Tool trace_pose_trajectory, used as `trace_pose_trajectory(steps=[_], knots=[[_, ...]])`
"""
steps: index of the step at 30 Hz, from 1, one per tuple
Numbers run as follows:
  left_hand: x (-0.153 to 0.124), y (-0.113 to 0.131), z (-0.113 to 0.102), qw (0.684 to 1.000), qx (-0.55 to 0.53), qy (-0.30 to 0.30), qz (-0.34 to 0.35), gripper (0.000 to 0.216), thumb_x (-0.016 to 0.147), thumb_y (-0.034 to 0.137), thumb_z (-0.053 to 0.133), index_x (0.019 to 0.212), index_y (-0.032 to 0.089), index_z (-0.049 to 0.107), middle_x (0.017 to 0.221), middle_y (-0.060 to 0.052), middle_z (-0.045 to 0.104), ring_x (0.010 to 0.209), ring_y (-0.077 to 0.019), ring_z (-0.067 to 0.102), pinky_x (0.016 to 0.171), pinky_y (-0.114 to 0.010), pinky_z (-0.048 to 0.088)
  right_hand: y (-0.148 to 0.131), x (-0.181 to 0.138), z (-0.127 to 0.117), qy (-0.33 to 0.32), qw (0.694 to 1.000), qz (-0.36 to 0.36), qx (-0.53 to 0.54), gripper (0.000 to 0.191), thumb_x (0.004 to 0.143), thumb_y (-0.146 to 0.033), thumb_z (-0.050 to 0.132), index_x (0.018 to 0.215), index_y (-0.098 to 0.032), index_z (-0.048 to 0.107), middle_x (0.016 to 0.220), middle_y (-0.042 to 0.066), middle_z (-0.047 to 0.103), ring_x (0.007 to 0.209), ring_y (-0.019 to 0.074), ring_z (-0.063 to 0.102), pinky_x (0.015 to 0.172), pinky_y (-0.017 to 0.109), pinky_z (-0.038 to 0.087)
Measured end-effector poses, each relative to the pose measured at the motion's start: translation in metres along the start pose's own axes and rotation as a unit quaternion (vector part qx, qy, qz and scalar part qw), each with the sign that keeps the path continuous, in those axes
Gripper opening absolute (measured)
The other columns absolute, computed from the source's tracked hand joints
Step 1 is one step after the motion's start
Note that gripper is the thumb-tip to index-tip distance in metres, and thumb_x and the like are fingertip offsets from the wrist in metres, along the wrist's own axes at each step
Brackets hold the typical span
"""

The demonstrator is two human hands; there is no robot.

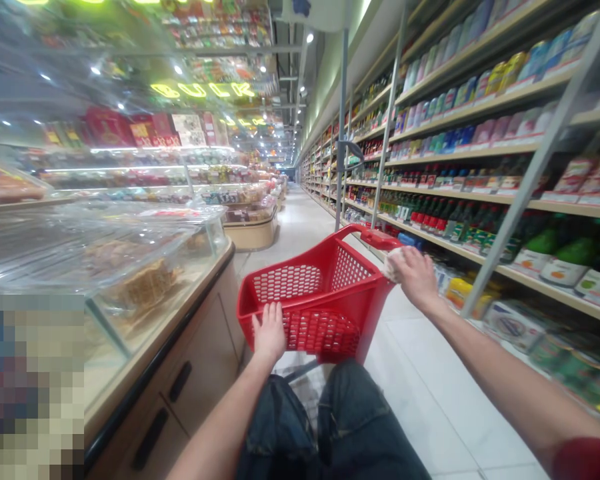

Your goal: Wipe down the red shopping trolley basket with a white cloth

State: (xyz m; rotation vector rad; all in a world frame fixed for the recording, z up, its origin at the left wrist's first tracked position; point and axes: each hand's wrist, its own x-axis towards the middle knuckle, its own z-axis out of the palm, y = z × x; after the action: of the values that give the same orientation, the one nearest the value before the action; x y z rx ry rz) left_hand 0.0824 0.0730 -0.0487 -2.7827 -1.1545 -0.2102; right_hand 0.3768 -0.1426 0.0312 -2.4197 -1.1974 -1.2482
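Observation:
A red plastic shopping cart [325, 300] with perforated walls stands sideways in front of my bent knees. My left hand [271, 331] rests on its near side wall, the fingers stretched out and spread over the rim. At the handle end, my right hand [416, 275] is closed on a crumpled white cloth [393, 264], which presses against the corner below the red handle [380, 239]. The cart's basket shows nothing inside it from this angle. Its lower frame is partly hidden behind my legs.
On the left runs a wooden display counter [200, 340] with clear lids over packaged food. Tall shelves [480, 193] of bottles and cans line the right side, with metal posts [341, 133] before them. A tiled aisle [300, 207] stretches ahead. The lower left corner is pixelated.

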Motion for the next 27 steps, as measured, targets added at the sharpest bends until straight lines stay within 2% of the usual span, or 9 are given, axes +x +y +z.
trace_pose_trajectory(steps=[3, 5, 10, 14, 17, 20, 22, 24, 27], knots=[[-0.002, 0.002, -0.003, 1.000, 0.002, -0.007, -0.001, 0.072, 0.068, 0.009, 0.034, 0.138, 0.009, 0.019, 0.145, -0.011, 0.020, 0.134, -0.0251, 0.015, 0.104, -0.055, 0.016, 0.012, 0.007, -0.007, 0.045, 0.998, 0.049, 0.003, 0.034, 0.086, -0.017, 0.036, 0.114, -0.017, 0.056, 0.133, 0.015, 0.041, 0.125, 0.0283, 0.029, 0.097, 0.049, 0.029], [-0.004, 0.004, -0.003, 1.000, 0.004, -0.008, 0.002, 0.071, 0.069, 0.009, 0.034, 0.138, 0.009, 0.018, 0.145, -0.012, 0.020, 0.134, -0.0253, 0.015, 0.104, -0.055, 0.016, 0.008, 0.011, -0.007, 0.056, 0.998, 0.041, 0.011, 0.033, 0.086, -0.017, 0.035, 0.111, -0.016, 0.057, 0.134, 0.015, 0.039, 0.127, 0.0289, 0.026, 0.098, 0.050, 0.027], [-0.008, 0.009, -0.001, 1.000, 0.004, 0.006, -0.004, 0.070, 0.070, 0.011, 0.035, 0.138, 0.010, 0.019, 0.145, -0.012, 0.020, 0.133, -0.0259, 0.016, 0.104, -0.055, 0.015, -0.039, 0.002, 0.008, -0.037, 0.993, -0.102, 0.048, 0.036, 0.084, -0.013, 0.036, 0.111, -0.019, 0.058, 0.129, 0.010, 0.047, 0.123, 0.0252, 0.033, 0.098, 0.045, 0.031], [-0.008, 0.006, 0.000, 1.000, -0.005, 0.002, 0.003, 0.071, 0.070, 0.014, 0.037, 0.138, 0.010, 0.019, 0.145, -0.011, 0.019, 0.133, -0.0253, 0.016, 0.104, -0.055, 0.014, -0.064, -0.014, 0.017, -0.069, 0.985, -0.135, 0.078, 0.053, 0.075, -0.006, 0.038, 0.127, -0.017, 0.044, 0.133, 0.008, 0.044, 0.125, 0.0232, 0.032, 0.099, 0.045, 0.029], [-0.007, -0.001, 0.001, 1.000, -0.009, -0.003, 0.011, 0.074, 0.068, 0.015, 0.039, 0.139, 0.010, 0.018, 0.146, -0.011, 0.018, 0.134, -0.0242, 0.015, 0.105, -0.054, 0.012, -0.041, -0.011, 0.016, -0.079, 0.989, -0.110, 0.065, 0.052, 0.077, -0.008, 0.035, 0.127, -0.020, 0.043, 0.134, 0.008, 0.042, 0.125, 0.0238, 0.031, 0.098, 0.050, 0.026], [-0.006, -0.003, 0.002, 1.000, -0.013, -0.001, 0.007, 0.075, 0.067, 0.017, 0.040, 0.139, 0.010, 0.017, 0.146, -0.012, 0.017, 0.134, -0.0239, 0.016, 0.105, -0.054, 0.012, -0.009, -0.002, 0.013, -0.067, 0.997, -0.012, 0.036, 0.049, 0.078, -0.011, 0.034, 0.126, -0.017, 0.044, 0.133, 0.013, 0.042, 0.123, 0.0272, 0.033, 0.095, 0.053, 0.028], [-0.006, -0.001, 0.002, 1.000, -0.014, 0.001, 0.001, 0.075, 0.067, 0.017, 0.040, 0.138, 0.009, 0.018, 0.146, -0.012, 0.018, 0.133, -0.0245, 0.016, 0.105, -0.054, 0.012, -0.006, -0.002, 0.014, -0.057, 0.997, 0.024, 0.036, 0.052, 0.075, -0.012, 0.038, 0.127, -0.014, 0.042, 0.133, 0.016, 0.041, 0.124, 0.0292, 0.031, 0.094, 0.052, 0.029], [-0.006, 0.002, 0.003, 1.000, -0.013, 0.001, -0.004, 0.074, 0.068, 0.016, 0.039, 0.138, 0.010, 0.018, 0.146, -0.012, 0.018, 0.133, -0.0247, 0.016, 0.104, -0.054, 0.013, -0.021, -0.010, 0.015, -0.054, 0.997, 0.007, 0.052, 0.056, 0.072, -0.013, 0.041, 0.128, -0.010, 0.040, 0.135, 0.017, 0.039, 0.126, 0.0298, 0.028, 0.095, 0.049, 0.030], [-0.007, 0.005, 0.004, 1.000, -0.009, 0.002, -0.007, 0.074, 0.068, 0.014, 0.039, 0.138, 0.011, 0.019, 0.145, -0.012, 0.019, 0.133, -0.0242, 0.018, 0.104, -0.053, 0.016, -0.054, -0.023, 0.019, -0.063, 0.992, -0.079, 0.077, 0.058, 0.072, -0.011, 0.041, 0.130, -0.012, 0.038, 0.137, 0.014, 0.036, 0.129, 0.0266, 0.024, 0.099, 0.047, 0.027]])
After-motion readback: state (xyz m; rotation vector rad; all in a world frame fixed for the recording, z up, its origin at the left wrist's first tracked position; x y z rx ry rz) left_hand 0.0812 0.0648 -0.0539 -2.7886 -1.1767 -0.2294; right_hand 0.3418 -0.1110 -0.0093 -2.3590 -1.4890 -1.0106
